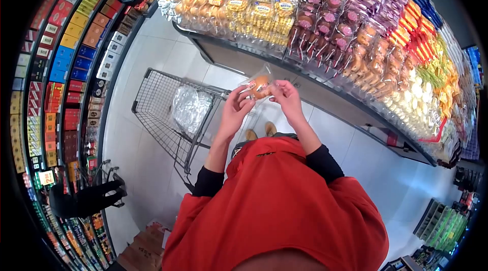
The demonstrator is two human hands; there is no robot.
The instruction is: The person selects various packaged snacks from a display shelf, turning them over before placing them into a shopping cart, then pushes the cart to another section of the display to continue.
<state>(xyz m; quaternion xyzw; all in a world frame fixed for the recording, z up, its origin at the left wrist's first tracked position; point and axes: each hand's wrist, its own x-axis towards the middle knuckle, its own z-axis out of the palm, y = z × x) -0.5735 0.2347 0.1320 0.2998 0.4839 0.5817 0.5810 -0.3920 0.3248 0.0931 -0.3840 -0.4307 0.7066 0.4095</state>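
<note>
Both hands up in front of chest, over the floor (147,47), between the cart and the tabletop. Left hand (235,111): grip narrow, fingertips pinched on the lower left edge of the snack packet (258,86). Right hand (288,99): grip also narrow, thumb and fingers closed on the packet's right edge. The packet is held in the air between the two hands, touching both and clear of the tabletop. It is a clear plastic wrap with an orange-brown baked piece inside and a small label. The label text is too small to read. Wire shopping cart (152,103) is just left of the left hand and holds one crumpled clear plastic bag (190,108). I cannot tell what is in the bag. The tabletop (229,57) runs beyond the hands and is packed with rows of wrapped breads (254,6) and other bagged snacks in pink, orange, red and green. Wall shelves (66,57) at far left are filled with small coloured boxes. Shoes (271,128) show below the hands.
</note>
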